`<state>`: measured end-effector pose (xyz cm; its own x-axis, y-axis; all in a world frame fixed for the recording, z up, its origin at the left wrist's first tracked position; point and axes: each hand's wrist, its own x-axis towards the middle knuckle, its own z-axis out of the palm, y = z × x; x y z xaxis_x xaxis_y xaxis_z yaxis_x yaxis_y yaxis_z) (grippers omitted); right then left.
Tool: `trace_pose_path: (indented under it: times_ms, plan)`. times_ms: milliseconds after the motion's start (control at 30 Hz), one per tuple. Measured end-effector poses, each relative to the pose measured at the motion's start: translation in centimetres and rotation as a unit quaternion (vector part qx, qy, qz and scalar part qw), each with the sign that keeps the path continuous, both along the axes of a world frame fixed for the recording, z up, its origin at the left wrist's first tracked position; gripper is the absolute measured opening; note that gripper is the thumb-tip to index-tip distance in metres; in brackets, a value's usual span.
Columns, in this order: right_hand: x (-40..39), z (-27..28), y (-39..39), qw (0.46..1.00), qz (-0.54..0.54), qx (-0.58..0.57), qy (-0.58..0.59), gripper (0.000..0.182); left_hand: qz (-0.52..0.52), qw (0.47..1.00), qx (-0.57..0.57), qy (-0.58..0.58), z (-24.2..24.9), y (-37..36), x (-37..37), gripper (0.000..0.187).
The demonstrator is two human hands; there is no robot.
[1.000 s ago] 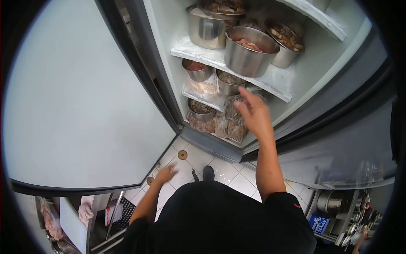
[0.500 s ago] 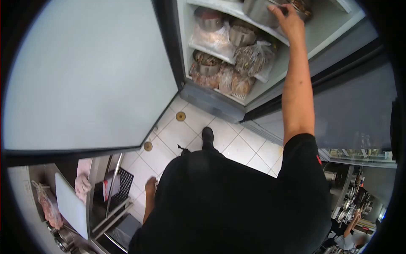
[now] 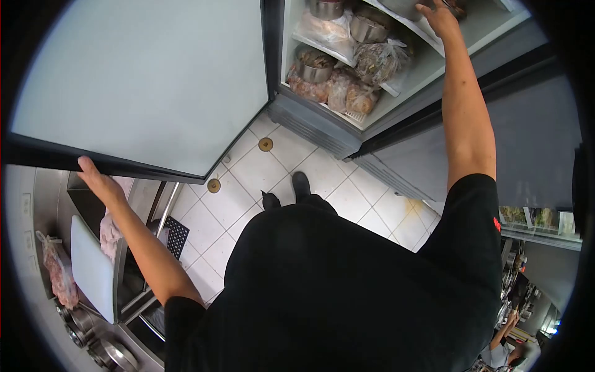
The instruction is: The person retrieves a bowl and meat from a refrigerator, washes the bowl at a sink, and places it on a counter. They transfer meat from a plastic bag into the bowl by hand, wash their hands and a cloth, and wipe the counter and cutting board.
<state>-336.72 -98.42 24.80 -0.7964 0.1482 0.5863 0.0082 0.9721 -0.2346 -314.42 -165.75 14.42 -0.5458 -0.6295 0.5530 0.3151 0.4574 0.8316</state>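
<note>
My right hand (image 3: 441, 20) reaches up to the upper shelf of an open refrigerator, its fingers at the rim of a steel pot (image 3: 404, 7). The top of the picture cuts off part of that pot and hand. My left hand (image 3: 102, 183) is at the outer edge of the refrigerator door (image 3: 149, 80), with its thumb side showing and the other fingers partly hidden. On lower shelves are steel pots (image 3: 370, 28) and clear bags of food (image 3: 379, 62).
Below the door, a steel counter holds a white board (image 3: 92, 266), a bag of pink food (image 3: 60, 273) and round steel pans (image 3: 111, 354). Tiled floor (image 3: 248, 186) lies around my shoes (image 3: 301, 184). At lower right, another person (image 3: 501, 352) stands by kitchenware.
My left hand has risen from beside my body to the door's edge. The refrigerator and pot appear higher in view; my right hand stays at the pot.
</note>
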Motion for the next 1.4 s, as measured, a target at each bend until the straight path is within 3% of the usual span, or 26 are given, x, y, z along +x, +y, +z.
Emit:
trace_pose_path:
  times_ms: [67, 200, 233, 300, 367, 533, 667, 933, 1167, 1267, 1300, 1400]
  plan:
    - [0.4, 0.8, 0.1, 0.999, 0.027, -0.013, -0.035, 0.074, -0.039, 0.999, 0.018, 0.027, -0.1, -1.0, -0.6, 0.083]
    - [-0.2, 0.7, 0.4, 0.996, 0.064, -0.048, -0.034, 0.078, 0.005, 0.999, 0.019, -0.031, -0.6, -1.8, 0.2, 0.074]
    - [-0.2, 1.0, -0.1, 0.996, 0.023, -0.064, -0.065, 0.085, 0.008, 1.000, 0.004, -0.029, -1.4, -1.9, 0.6, 0.073]
    - [-4.2, -1.3, 2.7, 0.999, 0.036, -0.039, 0.004, 0.078, 0.003, 0.999, -0.023, -0.026, -1.5, -0.6, 1.7, 0.071]
    - [-4.8, -1.9, 2.5, 0.997, 0.047, -0.054, 0.038, 0.085, 0.071, 0.995, -0.053, -0.054, -3.2, -0.3, 2.7, 0.068]
    - [1.8, 0.2, -1.3, 0.983, 0.063, -0.168, 0.022, 0.061, 0.093, 0.990, -0.062, -0.082, -2.9, 5.3, 5.8, 0.064]
    - [2.9, -1.3, -1.3, 0.983, 0.090, -0.123, 0.102, 0.046, 0.071, 0.992, -0.086, -0.053, -3.6, 7.2, 7.2, 0.063]
    - [5.8, -3.1, -2.1, 0.966, 0.164, -0.100, 0.172, 0.038, 0.056, 0.993, -0.087, -0.052, -3.1, 9.2, 8.2, 0.063]
    - [4.7, -2.1, -1.8, 0.979, 0.108, -0.108, 0.139, 0.045, 0.053, 0.994, -0.065, -0.071, -2.7, 9.3, 8.5, 0.064]
    - [3.6, -0.2, -0.5, 0.980, 0.089, -0.176, 0.035, 0.055, 0.051, 0.995, -0.055, -0.066, -3.1, 8.9, 8.2, 0.066]
    - [2.9, 0.1, 0.2, 0.982, 0.093, -0.164, 0.025, 0.063, 0.044, 0.996, -0.049, -0.059, -3.2, 8.7, 8.1, 0.067]
    - [1.8, 0.7, 0.5, 0.986, 0.069, -0.150, -0.009, 0.064, 0.015, 0.998, -0.034, -0.051, -3.2, 8.8, 8.1, 0.069]
